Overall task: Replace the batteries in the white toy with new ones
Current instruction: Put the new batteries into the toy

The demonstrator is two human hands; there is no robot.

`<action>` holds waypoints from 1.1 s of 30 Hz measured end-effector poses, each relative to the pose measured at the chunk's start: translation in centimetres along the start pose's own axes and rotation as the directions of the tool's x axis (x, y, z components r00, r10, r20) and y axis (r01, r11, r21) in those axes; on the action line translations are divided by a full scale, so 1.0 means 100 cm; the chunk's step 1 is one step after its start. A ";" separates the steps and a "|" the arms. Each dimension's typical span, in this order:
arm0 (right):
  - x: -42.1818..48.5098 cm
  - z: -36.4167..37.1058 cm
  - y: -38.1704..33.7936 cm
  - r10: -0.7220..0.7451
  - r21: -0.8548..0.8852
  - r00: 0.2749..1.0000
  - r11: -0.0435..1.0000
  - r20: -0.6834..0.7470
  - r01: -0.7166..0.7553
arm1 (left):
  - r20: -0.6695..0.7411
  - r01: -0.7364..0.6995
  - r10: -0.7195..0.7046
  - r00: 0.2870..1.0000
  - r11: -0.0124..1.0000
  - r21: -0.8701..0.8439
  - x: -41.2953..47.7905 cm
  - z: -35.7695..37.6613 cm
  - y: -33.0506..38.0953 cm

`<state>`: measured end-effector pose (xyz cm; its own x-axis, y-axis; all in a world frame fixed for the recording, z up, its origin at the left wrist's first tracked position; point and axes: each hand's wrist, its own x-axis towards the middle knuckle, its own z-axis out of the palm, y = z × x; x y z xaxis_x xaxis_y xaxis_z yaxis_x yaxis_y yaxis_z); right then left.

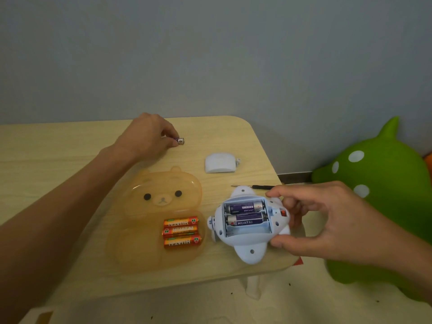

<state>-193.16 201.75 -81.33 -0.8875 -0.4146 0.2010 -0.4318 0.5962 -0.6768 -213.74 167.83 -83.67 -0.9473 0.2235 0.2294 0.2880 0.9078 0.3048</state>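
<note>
White toy (247,226) belly-up at tabletop (70,150) near edge, right grip (311,220) closed around its side; compartment open, two purple batteries (245,213) seated, third slot bare; left grip (149,136) pinching a purple battery (180,140) far across tabletop; three orange batteries (181,231) in bear-shaped tray (145,230) between both grips; white cover (219,163) and screwdriver (254,187) beyond right grip.
</note>
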 end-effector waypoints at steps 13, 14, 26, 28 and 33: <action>-0.001 -0.001 -0.002 0.061 0.008 0.997 0.998 0.045 -0.061 | -0.048 -0.457 0.549 0.835 0.641 -0.617 -0.118 -0.056 0.136; -0.001 -0.001 -0.002 0.073 0.006 0.996 0.997 0.047 -0.073 | -0.023 -0.477 0.582 0.813 0.643 -0.599 -0.122 -0.050 0.139; 0.000 -0.001 0.000 0.102 -0.036 0.993 0.994 0.060 -0.100 | 0.037 -0.563 0.665 0.746 0.659 -0.500 -0.133 -0.025 0.139; 0.000 -0.001 0.000 0.094 -0.028 0.994 0.995 0.059 -0.093 | 0.048 -0.605 0.691 0.722 0.663 -0.441 -0.135 -0.026 0.139; 0.000 -0.002 -0.002 0.079 -0.035 0.995 0.996 0.065 -0.077 | 0.128 -0.698 0.742 0.658 0.664 -0.268 -0.143 -0.033 0.135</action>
<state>-193.11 201.80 -81.07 -0.9066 -0.4100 0.0998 -0.3673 0.6504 -0.6648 -195.89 175.72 -79.77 -0.4272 0.8664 0.2586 0.8897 0.3520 0.2906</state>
